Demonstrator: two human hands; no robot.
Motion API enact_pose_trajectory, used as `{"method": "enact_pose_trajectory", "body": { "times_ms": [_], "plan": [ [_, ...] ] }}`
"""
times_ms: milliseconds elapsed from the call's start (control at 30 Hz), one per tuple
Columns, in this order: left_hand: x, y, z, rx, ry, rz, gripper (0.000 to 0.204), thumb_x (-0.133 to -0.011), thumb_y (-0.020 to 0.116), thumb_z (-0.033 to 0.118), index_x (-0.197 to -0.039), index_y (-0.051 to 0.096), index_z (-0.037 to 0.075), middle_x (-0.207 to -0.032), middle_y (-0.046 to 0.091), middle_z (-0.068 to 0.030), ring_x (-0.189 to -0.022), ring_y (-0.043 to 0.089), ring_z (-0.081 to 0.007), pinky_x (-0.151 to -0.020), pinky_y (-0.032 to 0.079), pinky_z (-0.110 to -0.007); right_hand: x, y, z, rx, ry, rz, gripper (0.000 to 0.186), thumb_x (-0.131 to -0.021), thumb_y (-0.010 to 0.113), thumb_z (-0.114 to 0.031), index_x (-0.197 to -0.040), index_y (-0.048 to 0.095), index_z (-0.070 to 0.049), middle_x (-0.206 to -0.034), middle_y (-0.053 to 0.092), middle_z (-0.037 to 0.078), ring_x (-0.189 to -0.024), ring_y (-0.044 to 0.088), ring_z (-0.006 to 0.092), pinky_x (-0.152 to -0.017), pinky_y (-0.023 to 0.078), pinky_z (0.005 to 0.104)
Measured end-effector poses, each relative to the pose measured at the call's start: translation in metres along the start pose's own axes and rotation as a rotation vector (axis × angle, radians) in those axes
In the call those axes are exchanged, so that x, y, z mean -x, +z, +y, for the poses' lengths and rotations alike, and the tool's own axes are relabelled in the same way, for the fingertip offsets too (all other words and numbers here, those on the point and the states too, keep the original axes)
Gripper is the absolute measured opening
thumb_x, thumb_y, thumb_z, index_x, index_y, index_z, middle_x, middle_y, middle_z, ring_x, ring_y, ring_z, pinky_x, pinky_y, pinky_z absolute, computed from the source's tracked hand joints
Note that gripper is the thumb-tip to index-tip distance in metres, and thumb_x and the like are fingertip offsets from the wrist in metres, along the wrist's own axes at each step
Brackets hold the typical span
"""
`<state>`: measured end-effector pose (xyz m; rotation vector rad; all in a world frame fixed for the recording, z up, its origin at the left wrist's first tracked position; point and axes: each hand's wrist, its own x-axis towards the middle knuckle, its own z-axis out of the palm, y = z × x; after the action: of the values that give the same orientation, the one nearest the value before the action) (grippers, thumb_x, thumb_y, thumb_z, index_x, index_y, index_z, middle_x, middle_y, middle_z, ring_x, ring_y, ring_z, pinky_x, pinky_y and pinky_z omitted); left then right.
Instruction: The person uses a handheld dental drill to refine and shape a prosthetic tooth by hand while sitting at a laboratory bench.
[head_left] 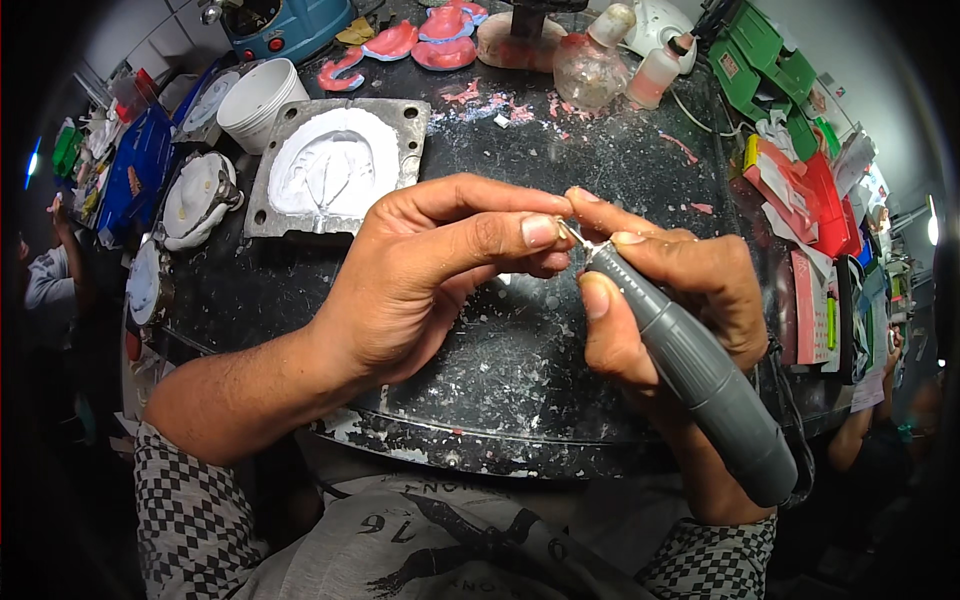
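My right hand (712, 275) grips a thick grey rotary handpiece (705, 385) whose cord trails from its rear end, low on the right. A thin metal bur (573, 231) juts from the nose toward my left fingertips. My left hand (415, 250) is closed in a pinch, thumb against fingers, around a tiny pale piece (560, 226) too covered to make out. The bur tip is right beside that piece; whether they touch cannot be seen. Both hands meet above the middle of the dark, scuffed bench (480, 385).
Behind my left hand sits a metal flask half (268, 200) filled with white plaster. Farther left are a white tub (262, 100) and plaster moulds (195, 200). Pink wax pieces (390, 42), a glass flask (590, 75) and a bottle (660, 75) stand at the back; green bins (760, 60) are right.
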<state>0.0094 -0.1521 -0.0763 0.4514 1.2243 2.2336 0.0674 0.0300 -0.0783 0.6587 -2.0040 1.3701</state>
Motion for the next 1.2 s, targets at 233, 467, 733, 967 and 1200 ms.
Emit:
{"method": "enact_pose_trajectory", "body": {
  "times_ms": [233, 467, 733, 967, 1200],
  "plan": [
    [-0.0011, 0.0009, 0.0002, 0.000, 0.023, 0.000, 0.019, -0.088, 0.062, 0.006, -0.106, 0.065, -0.001, -0.099, 0.068, -0.0114, -0.092, 0.065, -0.0190, -0.089, 0.051, -0.035, 0.0002, 0.0008, 0.0012, -0.015, -0.003, 0.012, 0.027, -0.080, 0.067, 0.005, -0.100, 0.051, -0.002, -0.083, 0.063, 0.013, -0.097, 0.067, 0.0327, -0.089, 0.053, 0.0411],
    [-0.0016, 0.0001, -0.0009, -0.037, 0.087, -0.002, 0.017, -0.088, 0.061, 0.002, -0.104, 0.066, -0.003, -0.097, 0.069, -0.0133, -0.091, 0.066, -0.0199, -0.087, 0.052, -0.034, 0.0000, 0.0016, -0.0047, 0.012, 0.026, 0.013, 0.027, -0.080, 0.067, 0.005, -0.101, 0.050, -0.002, -0.084, 0.063, 0.014, -0.098, 0.066, 0.0322, -0.087, 0.053, 0.0395],
    [-0.0026, -0.0017, -0.0013, -0.055, 0.112, -0.016, 0.017, -0.087, 0.061, 0.000, -0.103, 0.066, -0.004, -0.097, 0.068, -0.0141, -0.089, 0.066, -0.0201, -0.086, 0.053, -0.034, 0.0003, -0.0001, -0.0046, -0.010, 0.052, 0.000, 0.027, -0.081, 0.067, 0.003, -0.101, 0.050, -0.003, -0.085, 0.063, 0.014, -0.101, 0.065, 0.0326, -0.089, 0.051, 0.0396],
    [-0.0022, 0.0007, 0.0016, -0.065, 0.064, 0.013, 0.018, -0.087, 0.063, 0.001, -0.104, 0.065, -0.004, -0.097, 0.068, -0.0139, -0.090, 0.066, -0.0195, -0.087, 0.053, -0.033, -0.0028, 0.0013, -0.0009, 0.019, -0.004, 0.001, 0.024, -0.082, 0.065, 0.003, -0.099, 0.049, -0.003, -0.078, 0.061, 0.010, -0.092, 0.067, 0.0267, -0.093, 0.052, 0.0455],
    [-0.0022, -0.0002, -0.0006, -0.078, 0.081, 0.019, 0.018, -0.087, 0.063, 0.002, -0.104, 0.066, -0.004, -0.095, 0.068, -0.0131, -0.089, 0.066, -0.0187, -0.086, 0.052, -0.033, -0.0047, 0.0023, -0.0031, -0.008, 0.045, 0.010, 0.022, -0.082, 0.063, 0.003, -0.097, 0.047, -0.003, -0.073, 0.058, 0.006, -0.088, 0.067, 0.0224, -0.095, 0.051, 0.0492]
  ]
}}
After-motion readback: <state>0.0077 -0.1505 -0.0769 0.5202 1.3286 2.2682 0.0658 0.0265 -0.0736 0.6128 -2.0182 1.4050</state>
